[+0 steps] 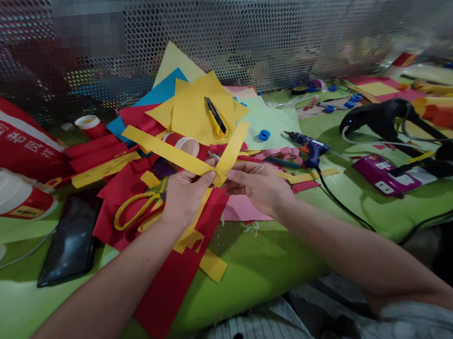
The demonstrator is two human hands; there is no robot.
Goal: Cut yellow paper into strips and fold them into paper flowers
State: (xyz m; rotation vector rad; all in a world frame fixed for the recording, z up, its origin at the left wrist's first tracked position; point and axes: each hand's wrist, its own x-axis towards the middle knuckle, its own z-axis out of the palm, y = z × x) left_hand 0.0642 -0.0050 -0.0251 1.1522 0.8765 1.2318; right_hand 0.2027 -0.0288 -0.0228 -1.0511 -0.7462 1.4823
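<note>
Between both hands is a yellow paper strip [170, 150], bent into a V with its two arms pointing up and away. My left hand [187, 193] pinches it at the left of the fold, thumb on top. From the right, my right hand [257, 185] pinches the same fold with thumb and fingers. Under my left wrist lie yellow-handled scissors [131, 205], partly covered. A long red paper strip [169, 289] and yellow paper pieces [213, 265] lie below the hands. Just beyond the fold, a red paper cup [185, 144] rests on its side.
A yellow utility knife [216, 118] lies on stacked yellow paper [190, 109]. To the right are a blue glue gun [309, 147] with its cord and a purple power socket [384, 175]. A black phone [71, 239] and stacked cups [12, 194] are at left. Perforated metal [215, 29] stands behind.
</note>
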